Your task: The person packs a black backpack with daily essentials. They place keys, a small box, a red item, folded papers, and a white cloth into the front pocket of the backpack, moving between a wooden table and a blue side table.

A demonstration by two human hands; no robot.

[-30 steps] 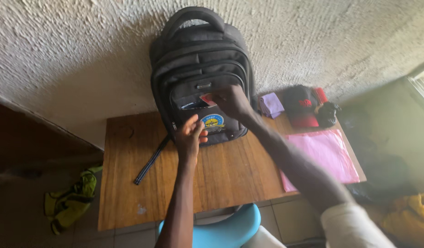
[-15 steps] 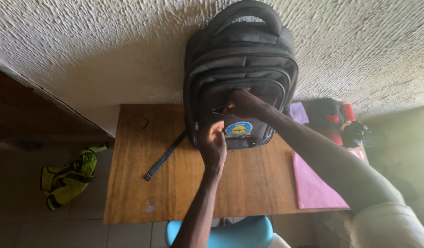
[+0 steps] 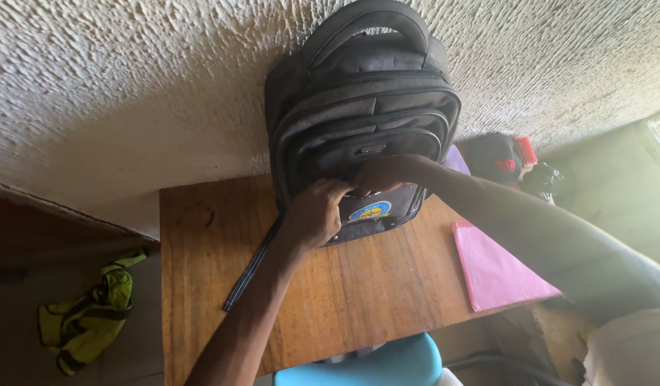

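i've got my left hand (image 3: 317, 214) and right hand (image 3: 382, 174) both pinched on the front pocket of the black backpack (image 3: 362, 114) on the bench (image 3: 358, 286), seemingly working its zip.

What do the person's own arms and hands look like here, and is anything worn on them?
Both hands, left hand and right hand, are bare: no gloves, rings or watch visible. The left forearm is uncovered. A pale, off-white sleeve shows on the right upper arm; its forearm is bare.

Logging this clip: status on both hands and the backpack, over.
Left hand and right hand both on front pocket of black backpack, grip unclear. Backpack upright on wooden table, against wall. Pink folder lies apart, nothing blocking.
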